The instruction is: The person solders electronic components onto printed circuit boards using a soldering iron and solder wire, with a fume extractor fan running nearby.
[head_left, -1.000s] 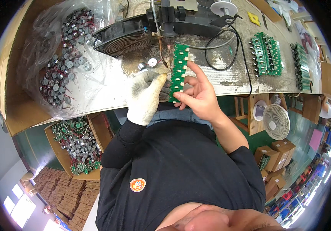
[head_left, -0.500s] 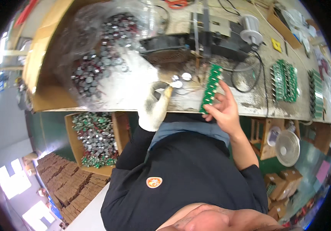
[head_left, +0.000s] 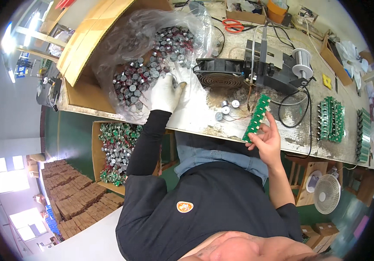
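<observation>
My right hand (head_left: 267,141) is bare and pinches a long green circuit board (head_left: 256,119) near its lower end; small pale parts line the board. My left hand (head_left: 165,95), in a white glove with greyish fingertips, is at the edge of a pile of small round metal parts with thin red wires (head_left: 139,80). Its thumb stands apart from the fingers, and nothing shows held between them. The pile lies in a clear plastic bag (head_left: 115,48) inside a cardboard box. Several loose round parts (head_left: 226,110) sit on the table left of the board, wires trailing.
Behind the board stand a black fan (head_left: 219,73) and a soldering device with a solder spool (head_left: 302,65). Stacked green boards (head_left: 331,119) lie to the right. Red-handled scissors (head_left: 232,26) rest at the back. Below the table edge is a carton of parts (head_left: 119,152).
My left hand has moved from beside the loose round parts leftward to the pile. The right hand still holds the circuit board. The whole view has shifted, showing more of the table's far side.
</observation>
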{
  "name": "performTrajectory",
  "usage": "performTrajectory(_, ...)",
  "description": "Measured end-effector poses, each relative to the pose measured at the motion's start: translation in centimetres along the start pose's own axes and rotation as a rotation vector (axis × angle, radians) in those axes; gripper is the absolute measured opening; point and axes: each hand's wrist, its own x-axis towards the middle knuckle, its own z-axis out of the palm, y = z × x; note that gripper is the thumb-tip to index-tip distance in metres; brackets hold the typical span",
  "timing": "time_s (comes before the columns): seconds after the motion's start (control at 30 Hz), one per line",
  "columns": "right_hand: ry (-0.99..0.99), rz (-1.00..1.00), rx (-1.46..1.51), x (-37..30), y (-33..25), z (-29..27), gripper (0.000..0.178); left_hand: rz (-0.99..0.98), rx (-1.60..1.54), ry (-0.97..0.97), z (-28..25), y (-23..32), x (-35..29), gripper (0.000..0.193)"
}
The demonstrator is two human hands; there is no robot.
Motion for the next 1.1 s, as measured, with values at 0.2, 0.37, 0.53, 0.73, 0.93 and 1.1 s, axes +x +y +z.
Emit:
performTrajectory(0.2, -0.002, 0.004, 0.007, 0.1, 0.3, -0.2, 0.079, -0.125, -0.239, 0.084, -0.5, 0.8, -3.3, 0.02)
performTrajectory(0.37, -0.016, 0.01, -0.024, 0.2, 0.1, 0.0, 0.079, -0.252, -0.819, 0.051, 0.4, -1.3, -4.8, 0.02)
performTrajectory(0.53, 0.003, 0.019, -0.016, 0.2, 0.0, -0.2, 0.079, -0.389, -1.304, 0.057, -1.9, 0.7, -4.6, 0.038)
performTrajectory(0.73, -0.032, 0.043, 0.024, 0.0, -0.2, -0.4, 0.079, -0.351, -1.469, 0.082, -0.2, 1.7, -5.3, 0.027)
performTrajectory(0.93, -0.027, 0.04, 0.037, 0.0, 0.0, -0.5, 0.079, -0.237, -1.179, -0.021, -0.1, 4.3, -7.3, 0.024)
performTrajectory(1.1, -0.027, 0.036, 0.07, 0.3, -0.1, -0.5, 0.079, -0.313, -1.234, -0.217, 0.0, 8.1, -9.8, 0.024)
